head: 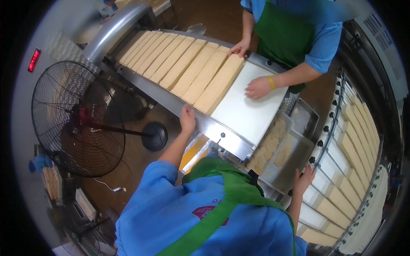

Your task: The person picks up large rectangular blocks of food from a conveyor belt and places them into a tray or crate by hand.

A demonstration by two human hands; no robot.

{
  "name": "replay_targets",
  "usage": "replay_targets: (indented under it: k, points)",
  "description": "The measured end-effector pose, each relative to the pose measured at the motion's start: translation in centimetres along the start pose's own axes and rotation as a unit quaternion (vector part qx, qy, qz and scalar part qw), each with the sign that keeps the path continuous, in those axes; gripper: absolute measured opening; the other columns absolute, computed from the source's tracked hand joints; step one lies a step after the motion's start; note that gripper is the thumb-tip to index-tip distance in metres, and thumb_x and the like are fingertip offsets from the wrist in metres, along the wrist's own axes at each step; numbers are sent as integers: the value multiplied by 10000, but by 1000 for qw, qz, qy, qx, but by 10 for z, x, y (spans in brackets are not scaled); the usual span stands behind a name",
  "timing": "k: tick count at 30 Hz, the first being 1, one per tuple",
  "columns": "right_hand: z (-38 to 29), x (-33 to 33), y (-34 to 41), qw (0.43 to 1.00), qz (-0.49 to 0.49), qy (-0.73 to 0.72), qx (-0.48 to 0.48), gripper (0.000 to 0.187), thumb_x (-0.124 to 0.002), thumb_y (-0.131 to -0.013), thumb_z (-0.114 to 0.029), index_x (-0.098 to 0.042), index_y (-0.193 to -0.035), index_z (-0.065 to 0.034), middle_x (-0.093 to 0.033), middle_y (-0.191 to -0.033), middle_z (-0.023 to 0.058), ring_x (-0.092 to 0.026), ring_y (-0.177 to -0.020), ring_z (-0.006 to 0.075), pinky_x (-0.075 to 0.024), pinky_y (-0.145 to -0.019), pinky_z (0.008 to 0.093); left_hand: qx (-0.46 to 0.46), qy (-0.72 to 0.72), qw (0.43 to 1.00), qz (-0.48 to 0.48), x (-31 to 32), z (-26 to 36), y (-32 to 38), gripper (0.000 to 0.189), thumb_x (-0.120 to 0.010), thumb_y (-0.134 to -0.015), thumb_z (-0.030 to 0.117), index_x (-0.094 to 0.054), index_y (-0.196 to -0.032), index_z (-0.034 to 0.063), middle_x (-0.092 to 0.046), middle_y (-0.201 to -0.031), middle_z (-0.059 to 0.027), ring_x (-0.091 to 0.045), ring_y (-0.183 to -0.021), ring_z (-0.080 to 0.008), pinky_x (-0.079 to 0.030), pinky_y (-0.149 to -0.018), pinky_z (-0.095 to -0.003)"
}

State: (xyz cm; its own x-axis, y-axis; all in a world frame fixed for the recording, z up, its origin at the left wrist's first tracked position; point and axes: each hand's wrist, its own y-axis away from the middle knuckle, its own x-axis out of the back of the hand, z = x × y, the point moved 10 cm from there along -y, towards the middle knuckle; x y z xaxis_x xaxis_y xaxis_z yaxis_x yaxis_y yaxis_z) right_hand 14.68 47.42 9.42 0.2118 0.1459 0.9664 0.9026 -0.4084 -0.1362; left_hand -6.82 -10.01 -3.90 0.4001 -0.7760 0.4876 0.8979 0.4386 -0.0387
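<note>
Before me a conveyor with a white belt (246,105) carries a row of long beige slabs, apparently dough. My left hand (187,119) is at the conveyor's metal side rail (208,123), close to the near end of the last slab (219,84). Its fingers are slightly curled, with nothing seen in them. On the other side, my right hand (303,180) has its fingers spread beside the knobbed rail (326,150) of a second conveyor. Whether it touches that rail is unclear. A co-worker's hand (240,48) touches the far end of the last slab; their other hand (258,87) is over the belt.
Bins of flat beige scraps (269,144) stand below the belt's end, beside a metal tray (304,116). More slabs (355,147) lie on dividers of the right conveyor. At left stand a caged pedestal fan (78,118) and its round base (154,136). A cable (107,186) lies on the floor.
</note>
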Motion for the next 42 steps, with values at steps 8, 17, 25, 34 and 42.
replay_targets:
  k: [8,17,25,34,42]
  points:
    - [-277,-39,-33,894,-311,-241,215,361,-670,-803,-159,-580,-1136,-54,-617,-1105,147,-579,-1036,333,-464,-878,371,22,7,999,-24,-12,16,-45,764,-733,-690,73,-337,-1329,-63,-524,-982,-165,-575,-709,-195,-492,-661,-315]
    - [-476,-107,-166,816,-215,-230,486,622,-687,-770,-159,-429,-1303,31,-384,-1394,207,-322,-1320,366,-314,-1070,388,74,38,994,-74,-11,19,-54,782,-742,-670,47,-348,-1339,-43,-533,-768,-68,-547,-633,-139,-478,-604,-256]
    - [-538,-242,-335,894,-221,-25,388,541,-578,-796,-197,-434,-1257,47,-367,-1410,186,-254,-1351,358,-300,-1074,361,76,65,990,-98,-21,28,-61,787,-738,-672,6,-347,-1354,-43,-505,-886,-121,-538,-672,-172,-481,-627,-285]
    - [-528,-276,-366,944,-199,-6,265,511,-600,-763,-227,-494,-1233,-57,-489,-1239,118,-413,-1183,307,-347,-998,436,16,-93,978,-188,-32,41,-79,888,-785,-652,148,-319,-1395,13,-533,-896,-172,-569,-707,-245,-489,-651,-338]
    - [-344,-170,-307,991,-68,18,113,459,-741,-687,-368,-617,-994,-49,-567,-1097,107,-467,-1056,291,-369,-905,433,-119,-183,894,-392,-56,73,-55,860,-747,-692,233,-298,-1416,118,-517,-967,-247,-599,-798,-397,-517,-670,-432]
